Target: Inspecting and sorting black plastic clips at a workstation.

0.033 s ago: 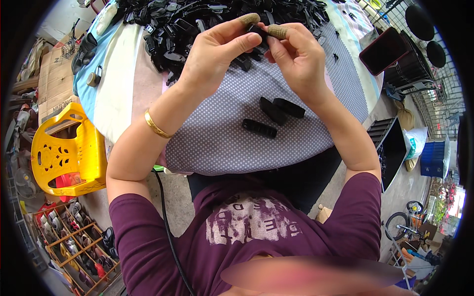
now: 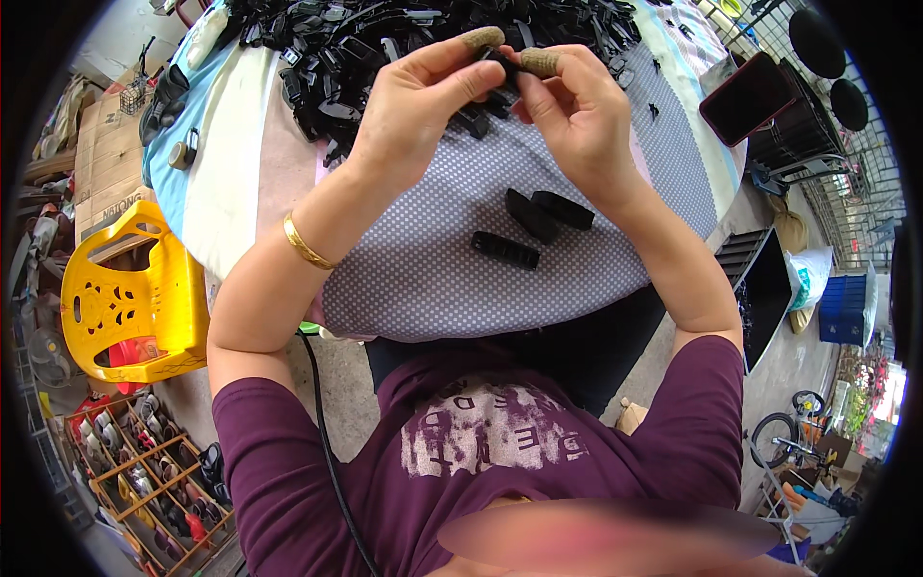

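My left hand and my right hand meet over the near edge of a heap of black plastic parts. Between them, thumbs and forefingers pinch a small black plastic part, largely covered by the fingertips. Knitted tan covers sit on both forefingers. Closer to me, three black pieces lie on the dotted cloth: a ridged one, a second and a third, the last two almost side by side.
A dotted grey cloth covers my side of the round table. A phone-like dark screen stands at the right edge. On the left are a tape roll and a yellow plastic chair. A black cable hangs beside my left arm.
The small black part and the fingertips around it have shifted very slightly. Both hands keep their pinch, and the loose pieces lie where they were.
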Tool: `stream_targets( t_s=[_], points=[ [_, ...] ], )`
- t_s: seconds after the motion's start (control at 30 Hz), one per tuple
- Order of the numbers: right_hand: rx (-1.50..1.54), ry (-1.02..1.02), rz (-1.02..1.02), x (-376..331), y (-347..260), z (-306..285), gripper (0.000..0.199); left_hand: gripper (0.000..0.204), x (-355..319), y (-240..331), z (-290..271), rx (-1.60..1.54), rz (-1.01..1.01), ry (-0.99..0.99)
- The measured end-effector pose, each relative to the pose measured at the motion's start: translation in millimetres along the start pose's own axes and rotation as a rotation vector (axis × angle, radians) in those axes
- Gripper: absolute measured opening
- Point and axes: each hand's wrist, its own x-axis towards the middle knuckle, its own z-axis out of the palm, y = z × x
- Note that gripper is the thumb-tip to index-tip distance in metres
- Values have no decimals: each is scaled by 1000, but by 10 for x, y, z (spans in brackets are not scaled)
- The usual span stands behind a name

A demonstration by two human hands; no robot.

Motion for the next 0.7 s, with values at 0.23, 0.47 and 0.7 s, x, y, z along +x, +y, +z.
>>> stream_targets(
  t_s=[0.23,0.47,0.7],
  points=[
    [346,-243,278,12,46,30,31,24,15,61,-65,52,-27,-95],
    [15,-144,-12,-46,-21,11,20,24,-4,104,-50,86,4,-163],
    [-67,-110,-82,-71,-38,44,15,21,24,128,-23,120,30,-145]
  ],
)
